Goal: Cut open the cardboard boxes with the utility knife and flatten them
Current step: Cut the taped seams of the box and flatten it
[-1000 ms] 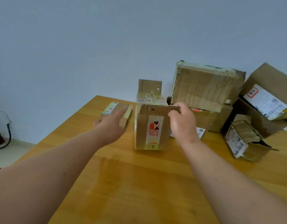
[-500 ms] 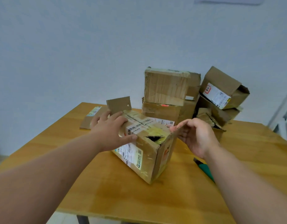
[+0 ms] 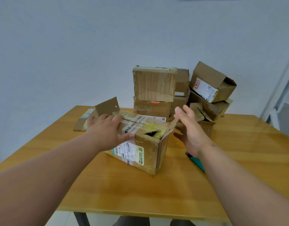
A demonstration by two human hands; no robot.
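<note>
A taped cardboard box [image 3: 140, 150] with shipping labels lies on its side in the middle of the wooden table [image 3: 140, 193]. Its top has a torn hole and one flap stands up at the far left. My left hand [image 3: 106, 129] presses flat on the box's top, thumb over the near edge. My right hand [image 3: 189, 132] hovers just right of the box with fingers spread, holding nothing, close to the raised right flap. The green utility knife [image 3: 196, 162] lies on the table under my right wrist, partly hidden.
Several more cardboard boxes [image 3: 154, 85] are stacked at the table's far side against the wall, one open box [image 3: 212, 81] tilted on top at the right. A flattened piece of cardboard [image 3: 82, 122] lies at the far left. The near table edge is close.
The box was tipped from upright onto its side and turned. My right hand let go of its flap and opened beside it. My left hand moved from the flat cardboard onto the box.
</note>
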